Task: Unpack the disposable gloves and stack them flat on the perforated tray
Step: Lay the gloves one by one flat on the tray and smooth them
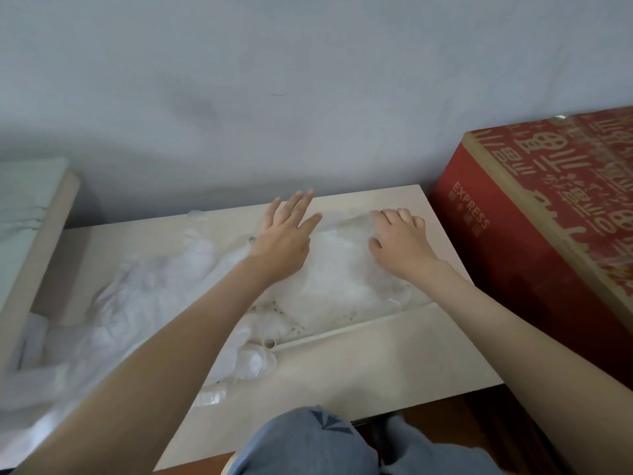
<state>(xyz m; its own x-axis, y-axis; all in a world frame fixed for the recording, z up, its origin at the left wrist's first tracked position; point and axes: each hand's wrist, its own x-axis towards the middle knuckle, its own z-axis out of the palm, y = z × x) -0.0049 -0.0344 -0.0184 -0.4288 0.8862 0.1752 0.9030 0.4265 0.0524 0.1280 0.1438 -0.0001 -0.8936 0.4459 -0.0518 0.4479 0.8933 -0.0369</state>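
1. The stack of gloves (342, 282) is laid on the perforated tray (291, 325), at the bench's (376, 365) far right corner.
2. The left hand (284, 238) is held flat over the stack's left edge, fingers spread.
3. The right hand (400, 241) is rested on the stack, fingers bent; whether anything is pinched cannot be told.
4. Loose gloves (137, 303) are heaped at the bench's left edge.
5. A red box (548, 217) is stood beside the right edge.

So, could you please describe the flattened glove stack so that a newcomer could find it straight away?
Start at the big red box on the right; the pale table beside it carries the perforated tray. The glove stack lies on that tray under the left hand and right hand, pressed flat, unlike the crumpled heap further left.
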